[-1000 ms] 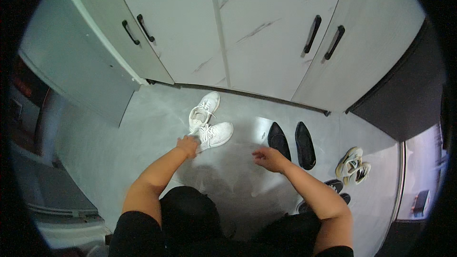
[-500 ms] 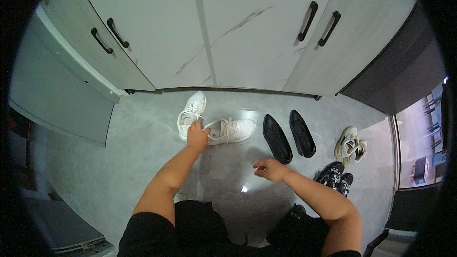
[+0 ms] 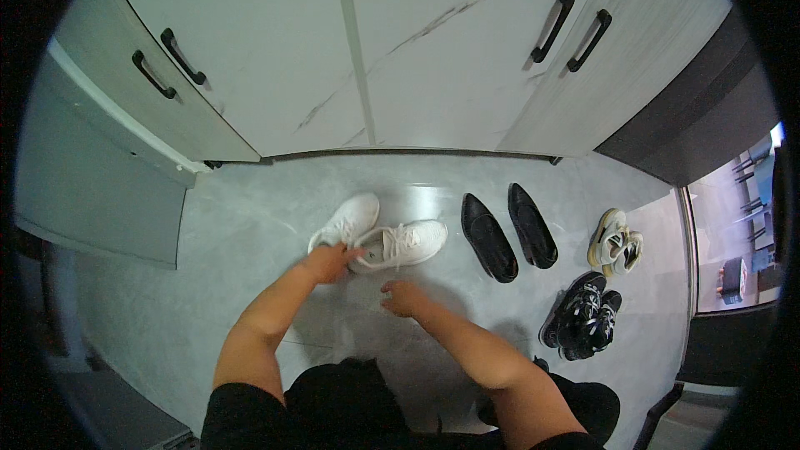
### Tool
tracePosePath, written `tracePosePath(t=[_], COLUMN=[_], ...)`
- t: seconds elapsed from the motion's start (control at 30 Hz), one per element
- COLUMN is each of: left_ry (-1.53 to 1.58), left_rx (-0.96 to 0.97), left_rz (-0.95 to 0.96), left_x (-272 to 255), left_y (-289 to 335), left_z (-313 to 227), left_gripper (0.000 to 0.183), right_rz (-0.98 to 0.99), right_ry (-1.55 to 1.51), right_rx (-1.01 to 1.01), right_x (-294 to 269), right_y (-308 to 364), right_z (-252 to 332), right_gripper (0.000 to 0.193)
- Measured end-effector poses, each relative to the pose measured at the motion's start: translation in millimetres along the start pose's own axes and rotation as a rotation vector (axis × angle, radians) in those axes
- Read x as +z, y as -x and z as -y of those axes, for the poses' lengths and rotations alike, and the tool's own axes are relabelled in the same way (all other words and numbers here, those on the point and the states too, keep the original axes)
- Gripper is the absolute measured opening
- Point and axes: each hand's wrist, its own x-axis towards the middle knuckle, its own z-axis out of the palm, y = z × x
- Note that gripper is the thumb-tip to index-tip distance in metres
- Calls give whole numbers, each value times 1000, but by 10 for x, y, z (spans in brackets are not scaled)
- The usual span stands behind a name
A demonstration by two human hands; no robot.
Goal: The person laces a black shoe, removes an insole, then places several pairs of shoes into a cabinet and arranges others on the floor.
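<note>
Head view: the white lace-up sneakers [image 3: 423, 239] on the floor [image 3: 233, 217] look light and soft, best held by their heels. Left hand [image 3: 329, 263] touches there, grip unclear; right hand [image 3: 402, 297] loosely curled, apparently empty.

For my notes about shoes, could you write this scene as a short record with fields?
Left hand: at heels of the white sneakers; grip unclear
Right hand: short of the white sneakers, apparently empty
Black flats: side by side, right of the white sneakers
Beige sneakers: farther right
Black laced shoes: nearer the person than these
Cabinet: pale, doors closed
</note>
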Motion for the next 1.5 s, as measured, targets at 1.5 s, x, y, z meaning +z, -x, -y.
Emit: tracePosePath(t=[1.5], left_ry=[864], left_rx=[350], left_rz=[-444], left_x=[-1227], left_y=[-1526], left_z=[-5409], left_gripper=[38], right_rz=[-661], right_ry=[-32], right_rx=[646], right_x=[305], right_y=[3765], right_z=[-3639], right_gripper=[60])
